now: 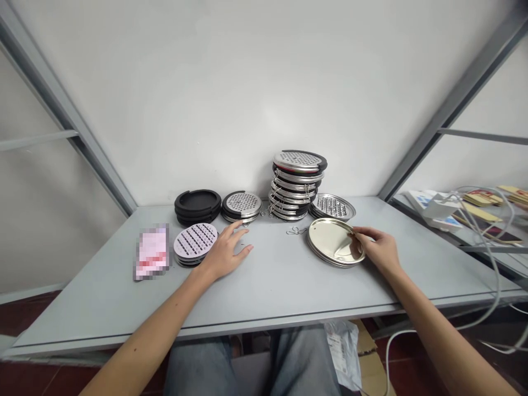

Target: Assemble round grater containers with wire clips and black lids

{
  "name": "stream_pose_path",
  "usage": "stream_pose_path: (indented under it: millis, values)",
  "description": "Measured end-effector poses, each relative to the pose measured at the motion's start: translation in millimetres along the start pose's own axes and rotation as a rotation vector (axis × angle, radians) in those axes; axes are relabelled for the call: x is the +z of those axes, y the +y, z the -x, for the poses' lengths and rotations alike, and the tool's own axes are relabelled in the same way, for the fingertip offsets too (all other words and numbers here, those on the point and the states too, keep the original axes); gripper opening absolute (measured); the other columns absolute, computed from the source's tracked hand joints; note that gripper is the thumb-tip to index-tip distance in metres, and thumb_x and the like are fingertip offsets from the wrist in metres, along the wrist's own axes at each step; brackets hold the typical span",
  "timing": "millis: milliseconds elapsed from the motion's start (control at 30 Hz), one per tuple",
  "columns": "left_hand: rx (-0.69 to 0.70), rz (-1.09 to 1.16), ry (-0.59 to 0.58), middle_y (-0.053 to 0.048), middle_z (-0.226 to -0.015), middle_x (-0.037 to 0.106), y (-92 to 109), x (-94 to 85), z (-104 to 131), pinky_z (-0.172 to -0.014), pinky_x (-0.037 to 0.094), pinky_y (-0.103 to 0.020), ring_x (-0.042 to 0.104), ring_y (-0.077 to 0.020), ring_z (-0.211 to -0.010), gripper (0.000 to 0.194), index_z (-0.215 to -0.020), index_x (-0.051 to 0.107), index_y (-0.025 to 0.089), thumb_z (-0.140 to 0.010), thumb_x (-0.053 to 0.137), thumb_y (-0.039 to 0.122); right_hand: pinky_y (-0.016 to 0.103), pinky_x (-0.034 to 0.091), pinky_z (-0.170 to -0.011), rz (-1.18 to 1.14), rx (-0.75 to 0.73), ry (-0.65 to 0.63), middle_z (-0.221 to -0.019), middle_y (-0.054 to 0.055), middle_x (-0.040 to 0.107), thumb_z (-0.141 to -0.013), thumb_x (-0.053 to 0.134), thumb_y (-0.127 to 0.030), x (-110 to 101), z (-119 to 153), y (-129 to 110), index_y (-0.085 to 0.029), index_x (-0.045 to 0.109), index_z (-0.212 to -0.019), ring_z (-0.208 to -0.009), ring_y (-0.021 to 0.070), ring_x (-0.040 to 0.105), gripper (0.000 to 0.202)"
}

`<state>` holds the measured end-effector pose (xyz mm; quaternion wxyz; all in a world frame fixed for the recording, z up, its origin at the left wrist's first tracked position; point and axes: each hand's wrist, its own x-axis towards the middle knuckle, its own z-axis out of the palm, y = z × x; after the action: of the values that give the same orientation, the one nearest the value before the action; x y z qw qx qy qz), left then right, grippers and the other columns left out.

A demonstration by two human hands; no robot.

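Note:
My left hand (pixel 227 250) hovers or rests over the table, fingers apart and holding nothing, just right of a stack topped by a pale purple slotted disc (pixel 195 241). My right hand (pixel 378 247) pinches the right rim of the shiny metal plate (pixel 333 240) on top of a small stack of plates. Behind my left hand lies a round metal grater in a black rim (pixel 243 204). A tall stack of graters with black rims and wire clips (pixel 295 190) stands at the back. Beside the plates lies a wire clip (pixel 296 231).
Black round rims (pixel 198 205) are stacked at the back left, near a blurred pink packet (pixel 152 252). More round graters (pixel 333 207) lie behind the plates. Cables (pixel 493 264) hang at the right, by a neighbouring table with boxes (pixel 437 208).

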<state>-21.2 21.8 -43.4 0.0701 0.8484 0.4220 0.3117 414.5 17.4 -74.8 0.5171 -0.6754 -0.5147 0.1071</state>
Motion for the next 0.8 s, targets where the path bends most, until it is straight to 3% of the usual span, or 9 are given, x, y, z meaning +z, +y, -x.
stream_pose_path:
  millis: [100,267,433,533,667,733,800]
  values:
    - [0.002,0.021,0.004,-0.012,-0.142,0.044,1,-0.6,0,-0.109,0.040,-0.047,0.046,-0.0274,-0.130,0.040,-0.126,0.055,0.020,-0.091,0.052,0.040,0.036,0.054,-0.082,0.018,0.016,-0.039,-0.104,0.009,0.073,-0.071,0.065,-0.039,2,1,0,-0.019,0.075,-0.085,-0.091,0.0252,0.069,0.026]
    - [-0.013,0.037,0.011,-0.012,-0.142,0.044,2,-1.7,0,-0.110,0.040,-0.046,0.047,-0.0270,-0.129,0.039,-0.125,0.056,0.020,-0.092,0.051,0.040,0.039,0.055,-0.081,-0.092,0.092,-0.103,-0.087,0.008,0.075,-0.075,0.062,-0.045,4,5,-4,-0.018,0.073,-0.096,-0.086,0.0254,0.070,0.036]
    - [-0.022,0.043,0.011,-0.012,-0.141,0.045,2,-3.0,0,-0.109,0.040,-0.046,0.047,-0.0265,-0.129,0.039,-0.124,0.056,0.020,-0.092,0.051,0.041,0.044,0.047,-0.098,-0.020,-0.018,-0.074,-0.109,0.007,0.071,-0.080,0.057,-0.050,2,5,-4,-0.020,0.074,-0.092,-0.107,0.0277,0.063,0.037]
    - [-0.024,0.046,0.006,-0.012,-0.140,0.047,2,-3.0,0,-0.108,0.042,-0.045,0.049,-0.0260,-0.128,0.037,-0.123,0.057,0.019,-0.092,0.051,0.040,0.045,0.042,-0.102,0.021,-0.142,0.031,-0.114,0.009,0.068,-0.086,0.051,-0.048,0,9,-11,-0.019,0.073,-0.088,-0.110,0.0269,0.061,0.036]
    - [0.008,0.075,-0.016,-0.010,-0.126,0.059,2,-2.1,0,-0.103,0.046,-0.042,0.057,-0.0238,-0.116,0.031,-0.117,0.061,0.019,-0.091,0.053,0.034,0.042,0.046,-0.096,0.052,-0.327,0.217,-0.100,0.010,0.069,-0.090,0.048,-0.040,9,27,-40,-0.021,0.070,-0.085,-0.101,0.0252,0.063,0.029]
    - [0.033,0.082,-0.043,-0.009,-0.119,0.063,2,-1.4,0,-0.099,0.049,-0.041,0.060,-0.0228,-0.110,0.029,-0.115,0.063,0.019,-0.091,0.053,0.031,0.039,0.051,-0.086,0.025,-0.459,0.110,-0.089,0.008,0.070,-0.089,0.049,-0.036,22,37,-62,-0.023,0.069,-0.081,-0.088,0.0236,0.066,0.025]
    - [0.058,0.087,-0.072,-0.008,-0.113,0.067,0,-0.6,1,-0.096,0.050,-0.039,0.062,-0.0220,-0.105,0.027,-0.114,0.064,0.019,-0.091,0.053,0.028,0.036,0.052,-0.080,0.006,-0.642,-0.137,-0.087,0.008,0.071,-0.087,0.051,-0.032,41,44,-88,-0.023,0.069,-0.080,-0.084,0.0227,0.066,0.021]
